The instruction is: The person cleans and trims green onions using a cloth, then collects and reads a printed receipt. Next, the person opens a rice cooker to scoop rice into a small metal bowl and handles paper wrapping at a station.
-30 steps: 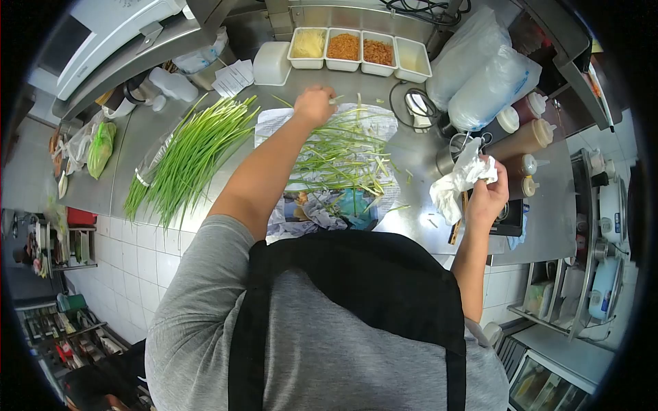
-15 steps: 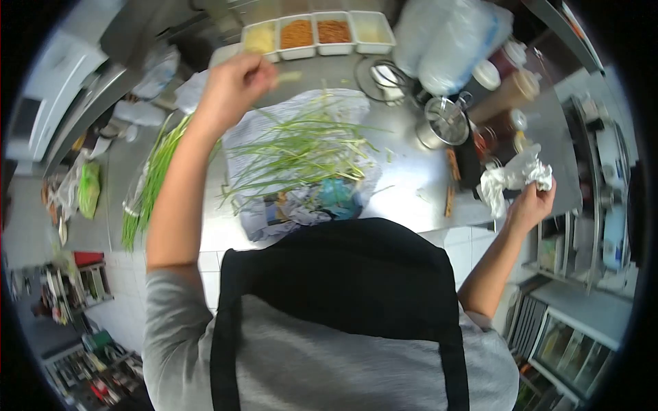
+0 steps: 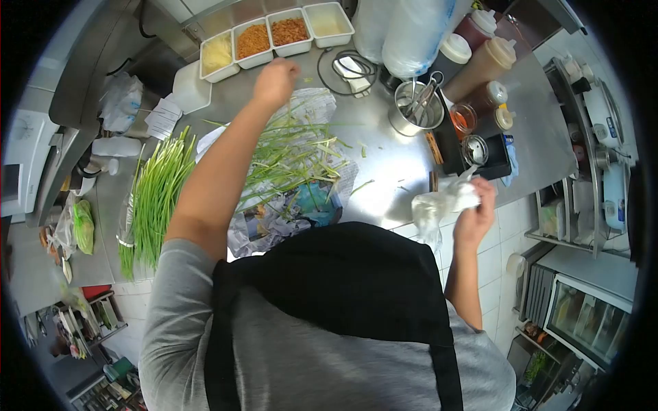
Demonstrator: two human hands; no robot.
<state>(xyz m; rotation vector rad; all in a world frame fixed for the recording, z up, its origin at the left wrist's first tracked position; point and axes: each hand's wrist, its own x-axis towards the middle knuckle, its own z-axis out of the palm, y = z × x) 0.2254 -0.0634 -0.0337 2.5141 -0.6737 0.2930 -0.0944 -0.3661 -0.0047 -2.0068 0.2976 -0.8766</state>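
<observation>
My left hand (image 3: 276, 83) is above the counter, just below the tubs, with its fingers curled in. Whatever those fingers hold, if anything, cannot be made out. Below and partly behind that forearm, loose green scallion stalks (image 3: 295, 154) lie spread over crumpled newspaper (image 3: 348, 179). A thick bunch of scallions (image 3: 161, 195) rests on the left side of the counter. Near the front right edge, my right hand (image 3: 475, 216) is closed on a crumpled, whitish plastic bag (image 3: 430, 209), which hangs down to the left of the fingers.
Several white tubs (image 3: 290, 35) of ingredients line the back. Right of the cable (image 3: 353, 72) stand a metal pot (image 3: 415, 113) with utensils, sauce bottles (image 3: 483, 65) and a black tray (image 3: 499, 161). Small green scraps (image 3: 363, 185) dot the steel counter (image 3: 384, 164).
The view has shifted. My left hand has moved right relative to the tubs, and the pale scrap at its fingertips no longer shows. My right hand has moved left with the plastic bag.
</observation>
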